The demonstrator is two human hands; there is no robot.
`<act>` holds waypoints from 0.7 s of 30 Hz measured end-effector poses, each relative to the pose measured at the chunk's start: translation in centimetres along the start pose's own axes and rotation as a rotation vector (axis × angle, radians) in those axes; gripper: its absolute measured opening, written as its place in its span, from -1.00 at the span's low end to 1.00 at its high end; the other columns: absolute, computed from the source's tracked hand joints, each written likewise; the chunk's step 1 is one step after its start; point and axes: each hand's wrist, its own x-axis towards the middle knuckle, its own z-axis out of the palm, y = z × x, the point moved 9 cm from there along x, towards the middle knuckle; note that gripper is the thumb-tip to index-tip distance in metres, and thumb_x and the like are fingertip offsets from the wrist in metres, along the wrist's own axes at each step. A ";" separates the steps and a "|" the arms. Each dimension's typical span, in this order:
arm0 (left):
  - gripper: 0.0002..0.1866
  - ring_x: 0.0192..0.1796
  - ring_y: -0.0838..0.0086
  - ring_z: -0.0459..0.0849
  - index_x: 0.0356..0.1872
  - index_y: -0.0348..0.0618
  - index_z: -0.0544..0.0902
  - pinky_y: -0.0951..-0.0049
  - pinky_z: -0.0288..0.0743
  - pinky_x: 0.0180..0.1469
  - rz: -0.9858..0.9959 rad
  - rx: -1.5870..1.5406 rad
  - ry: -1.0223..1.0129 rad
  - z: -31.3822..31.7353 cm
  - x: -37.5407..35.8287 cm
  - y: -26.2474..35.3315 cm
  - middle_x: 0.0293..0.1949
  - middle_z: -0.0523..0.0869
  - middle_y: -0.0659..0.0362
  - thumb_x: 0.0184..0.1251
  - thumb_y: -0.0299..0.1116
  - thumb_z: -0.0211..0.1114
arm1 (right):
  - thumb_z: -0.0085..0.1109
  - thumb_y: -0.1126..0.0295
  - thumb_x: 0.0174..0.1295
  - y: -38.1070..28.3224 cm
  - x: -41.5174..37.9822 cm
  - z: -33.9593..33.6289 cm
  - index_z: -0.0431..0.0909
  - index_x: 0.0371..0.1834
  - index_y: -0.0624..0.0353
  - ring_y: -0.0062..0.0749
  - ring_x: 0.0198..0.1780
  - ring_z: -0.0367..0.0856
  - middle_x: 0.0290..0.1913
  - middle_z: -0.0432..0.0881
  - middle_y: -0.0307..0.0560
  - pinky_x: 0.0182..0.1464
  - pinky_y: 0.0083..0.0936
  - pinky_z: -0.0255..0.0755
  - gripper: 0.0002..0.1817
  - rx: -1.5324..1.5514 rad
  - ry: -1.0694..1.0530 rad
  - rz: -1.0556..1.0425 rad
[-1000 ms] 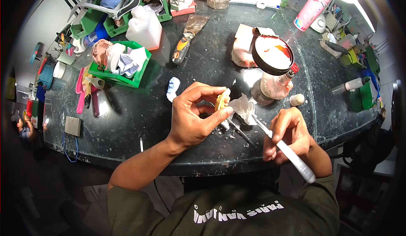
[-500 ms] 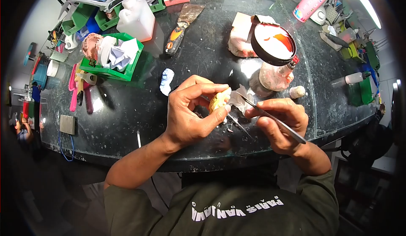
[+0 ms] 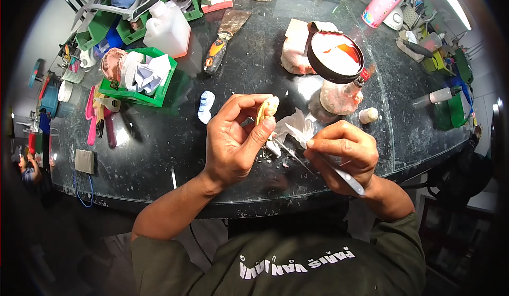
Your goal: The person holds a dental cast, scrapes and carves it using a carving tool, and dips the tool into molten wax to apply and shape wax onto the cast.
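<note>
My left hand [image 3: 233,142] pinches a small yellowish dental model [image 3: 266,109] with pale teeth between thumb and fingers, raised over the bench. In my right hand [image 3: 344,153] are metal tweezers [image 3: 351,182], their back end pointing toward my body; their tips are hidden at the fingers. Crumpled white tissue [image 3: 295,126] is right at my right fingertips. Between the hands, a thin pointed metal tool [image 3: 292,154] lies on the bench among small white scraps. A pale blue moulded piece [image 3: 205,107] rests left of the dental model.
A green box [image 3: 156,99] of casts and paper stands at left, near a plastic bottle [image 3: 168,31] and a scraper [image 3: 219,49]. Beyond my right hand are a black-rimmed disc [image 3: 313,65], a glass burner-like jar [image 3: 339,98] and a small whitish cap [image 3: 368,115].
My left hand has turned the dental model more upright and moved it slightly left. My right hand has drawn the tweezers back and down, with its fingertips now at the tissue.
</note>
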 end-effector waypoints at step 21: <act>-0.58 0.05 0.44 0.71 0.15 -0.38 0.66 0.48 0.71 0.07 0.149 0.207 -0.099 0.9 -0.3 1.3 0.05 0.62 0.03 0.25 -0.68 0.46 | 0.26 0.68 0.34 2.1 -1.4 -0.3 0.55 -0.07 0.37 -0.29 -0.06 0.78 -0.03 0.66 0.17 -0.17 -0.49 0.72 -0.85 0.519 0.204 0.318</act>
